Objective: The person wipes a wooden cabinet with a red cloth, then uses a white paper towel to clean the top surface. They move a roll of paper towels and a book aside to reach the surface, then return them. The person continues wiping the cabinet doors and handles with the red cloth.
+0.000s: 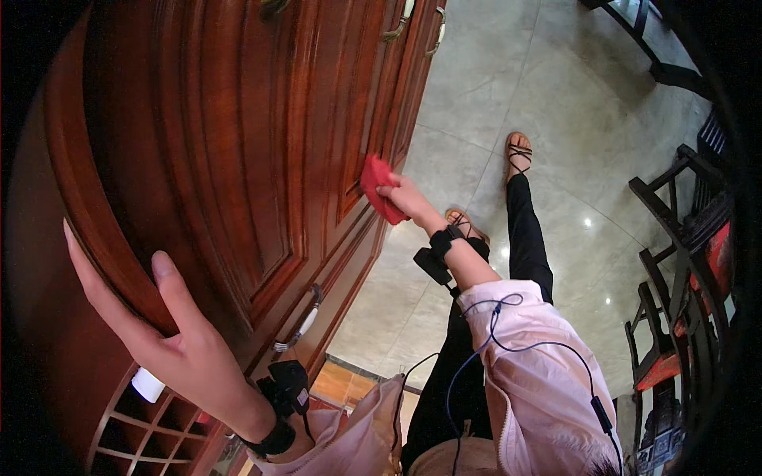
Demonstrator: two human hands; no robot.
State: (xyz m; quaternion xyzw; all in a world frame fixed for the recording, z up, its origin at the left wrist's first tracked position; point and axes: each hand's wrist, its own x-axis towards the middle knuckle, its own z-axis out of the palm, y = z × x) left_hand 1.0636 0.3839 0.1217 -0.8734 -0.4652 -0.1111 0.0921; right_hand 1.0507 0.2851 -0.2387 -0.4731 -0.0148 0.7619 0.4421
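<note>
My left hand (184, 351) straddles the curved wooden edge (110, 238) of a reddish-brown cabinet, the thumb on its panelled side and the fingers on the other. In my right hand (408, 199) is a bunched red cloth (378, 184). The cloth lies against the cabinet's panelled front (262, 149), near its frame; the exact contact is partly hidden by the hand. Below the panels, a white-and-metal pull handle (300, 324) sits between my two hands.
Two more handles (400, 21) show higher on the cabinet. A lattice rack (152, 428) and a white object (147, 385) are at lower left. Dark wooden chairs (673, 238) with red seats stand at right on the grey tiled floor (571, 107). Cables (494, 333) run over my right sleeve.
</note>
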